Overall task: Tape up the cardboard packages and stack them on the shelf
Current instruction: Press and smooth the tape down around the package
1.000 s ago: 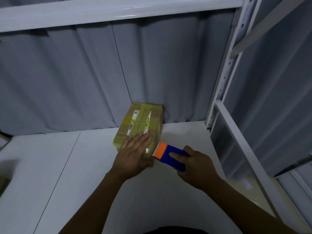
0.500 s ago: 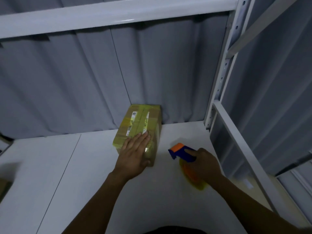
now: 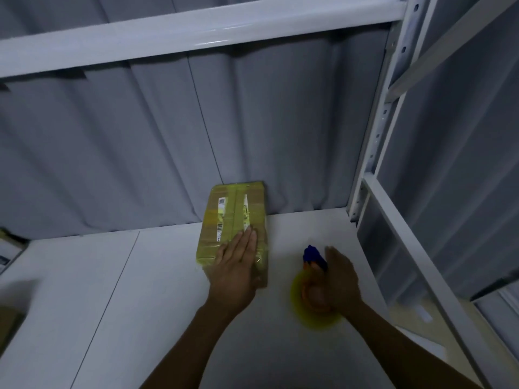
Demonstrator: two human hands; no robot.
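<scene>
A small cardboard package point(image 3: 234, 211) wrapped in yellowish tape lies flat on the white shelf board point(image 3: 157, 290), its far end against the grey curtain. My left hand point(image 3: 237, 269) presses flat on its near end with straight fingers. To the right, my right hand point(image 3: 335, 282) grips a tape dispenser point(image 3: 314, 256) with a blue and orange body and a yellow tape roll point(image 3: 311, 318), a short way off the package. The dispenser is blurred.
A white shelf beam point(image 3: 196, 26) crosses overhead and a perforated upright post point(image 3: 379, 116) stands at the right. Part of another box point(image 3: 8, 254) shows at the left edge. Cardboard point(image 3: 415, 315) lies lower right, beyond the shelf frame.
My right hand pulled the tape dispenser away from the package's near corner to the right and turned it, so the yellow roll now shows. My left hand stayed pressed on the package.
</scene>
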